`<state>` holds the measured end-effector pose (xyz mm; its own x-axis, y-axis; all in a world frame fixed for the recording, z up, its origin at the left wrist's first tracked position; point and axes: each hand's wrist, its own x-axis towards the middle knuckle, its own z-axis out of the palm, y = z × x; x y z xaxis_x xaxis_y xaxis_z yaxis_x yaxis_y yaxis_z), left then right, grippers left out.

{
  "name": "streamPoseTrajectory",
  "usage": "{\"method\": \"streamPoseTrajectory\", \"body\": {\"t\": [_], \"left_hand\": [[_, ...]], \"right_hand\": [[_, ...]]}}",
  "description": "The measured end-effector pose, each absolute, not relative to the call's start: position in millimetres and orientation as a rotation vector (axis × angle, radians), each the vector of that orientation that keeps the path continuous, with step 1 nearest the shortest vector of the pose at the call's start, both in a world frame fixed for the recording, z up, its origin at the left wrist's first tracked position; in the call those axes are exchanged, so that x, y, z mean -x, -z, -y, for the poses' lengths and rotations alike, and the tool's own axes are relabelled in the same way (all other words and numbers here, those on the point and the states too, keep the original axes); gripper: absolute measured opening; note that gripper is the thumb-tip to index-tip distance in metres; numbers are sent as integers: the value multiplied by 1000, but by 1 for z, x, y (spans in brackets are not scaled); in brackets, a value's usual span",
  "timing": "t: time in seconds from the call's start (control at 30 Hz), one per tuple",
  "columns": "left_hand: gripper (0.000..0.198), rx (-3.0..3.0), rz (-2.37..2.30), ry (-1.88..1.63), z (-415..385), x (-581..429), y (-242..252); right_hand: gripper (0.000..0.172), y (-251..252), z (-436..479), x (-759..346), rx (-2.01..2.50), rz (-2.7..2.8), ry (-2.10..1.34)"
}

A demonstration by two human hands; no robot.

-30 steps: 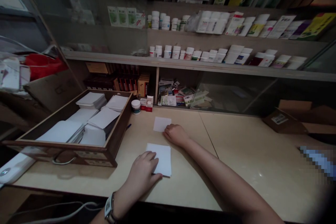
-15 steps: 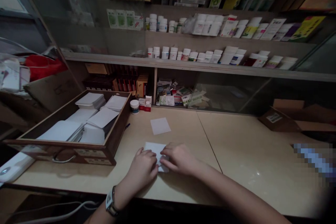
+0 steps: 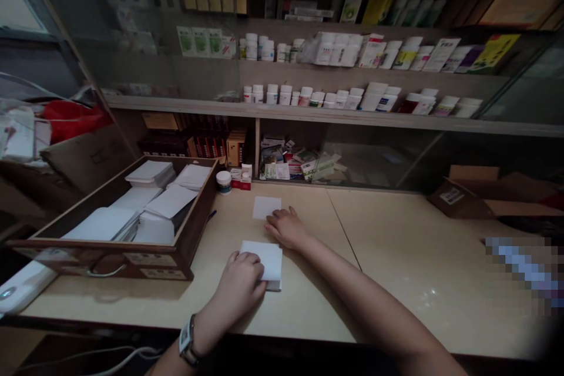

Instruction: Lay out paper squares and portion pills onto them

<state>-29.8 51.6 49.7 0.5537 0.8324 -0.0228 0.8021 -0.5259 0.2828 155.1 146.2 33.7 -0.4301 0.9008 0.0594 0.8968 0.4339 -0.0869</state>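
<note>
And here we are at a cream counter top [image 3: 308, 305] in a dispensary corner, with the work right on the near side. The left hand [image 3: 240, 282], a wristwatch [image 3: 187, 341] on its wrist, sits open on a folded white paper packet [image 3: 269, 261], fingers curved over the packet's left part and pressing it down, no pinch that I can see. The packet lies flat, just in front of the right hand and well clear of the counter's near edge. The right hand [image 3: 286, 228] is empty, resting low on the counter with its fingers loosely spread, right at the near edge of a loose square paper sheet [image 3: 266, 207]; whether they actually touch it, I can't tell from here.

Off to the left, a wooden drawer [image 3: 101, 258] is packed with stacks of white paper [image 3: 103, 224], and a small round jar [image 3: 224, 182] stands beyond its far right corner.

The step in hand looks like paper folding, with this packet seemingly pressed flat. The next move, I'd judge, calls for the free right hand to work the loose sheet while the left keeps the packet squared.
</note>
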Motion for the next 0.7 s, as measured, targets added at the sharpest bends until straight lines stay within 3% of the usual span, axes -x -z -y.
{"method": "streamPoseTrajectory", "body": {"t": [0.3, 0.43, 0.57, 0.7], "left_hand": [[22, -2531, -1378, -219, -58, 26, -44], [23, -2564, -1399, -377, -62, 23, -37], [44, -2551, -1474, -671, -58, 26, -26], [40, -2514, -1452, -636, -53, 30, -22]], "right_hand": [[33, -66, -79, -146, 1193, 2702, -352], [17, -69, -69, -142, 1435, 2775, -224], [23, -81, -106, -179, 1588, 2551, -63], [28, -81, -154, -228, 1675, 2260, 229]]}}
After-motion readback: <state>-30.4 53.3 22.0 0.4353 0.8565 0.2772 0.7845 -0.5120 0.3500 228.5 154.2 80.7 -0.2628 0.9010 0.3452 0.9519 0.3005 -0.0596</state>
